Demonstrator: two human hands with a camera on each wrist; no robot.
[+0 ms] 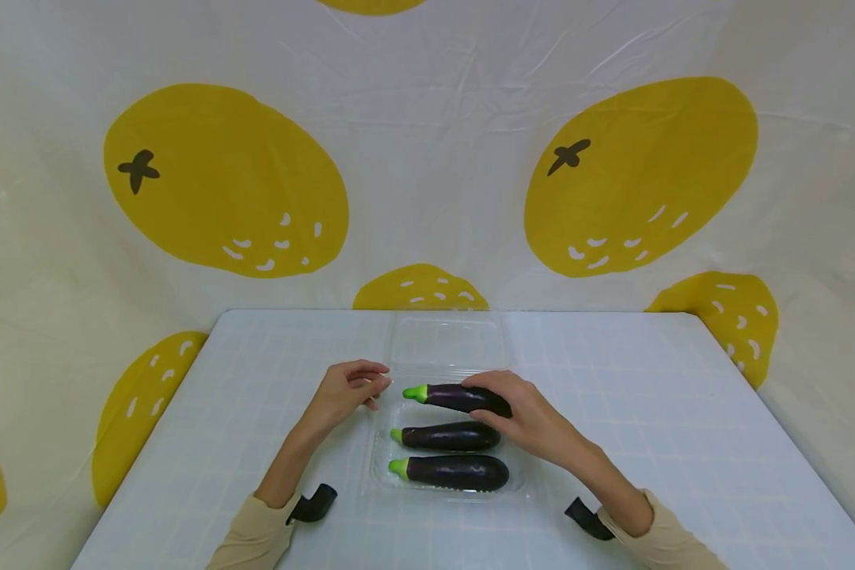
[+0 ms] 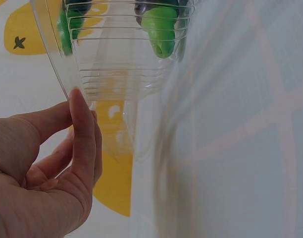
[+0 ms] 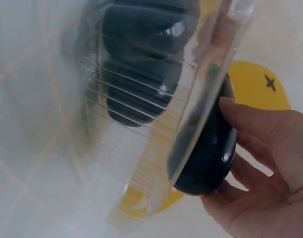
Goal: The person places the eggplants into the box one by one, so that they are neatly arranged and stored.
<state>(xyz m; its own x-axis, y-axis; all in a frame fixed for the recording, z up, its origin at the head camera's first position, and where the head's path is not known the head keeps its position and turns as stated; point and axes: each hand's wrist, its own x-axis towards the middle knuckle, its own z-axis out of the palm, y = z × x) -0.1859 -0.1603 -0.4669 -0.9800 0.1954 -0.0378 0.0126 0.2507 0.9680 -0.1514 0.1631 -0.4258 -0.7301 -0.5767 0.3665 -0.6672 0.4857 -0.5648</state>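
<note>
- Right hand [image 1: 520, 408]: fingers are grasping the far eggplant [image 1: 450, 397] at the hinge side of the open container [image 1: 380, 463]; two others [image 1: 452, 436] are lying inside.
- Left hand [image 1: 342, 393]: fingers are seemingly pinching its rim [image 2: 58, 70].
- Step: positioning (direction undetermined), apparently calling next for rim clearance.

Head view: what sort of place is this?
Probably a staged indoor spot for recording tabletop handling: a fruit-printed sheet behind a pale checked table, with dark eggplants and a clear plastic container.
</note>
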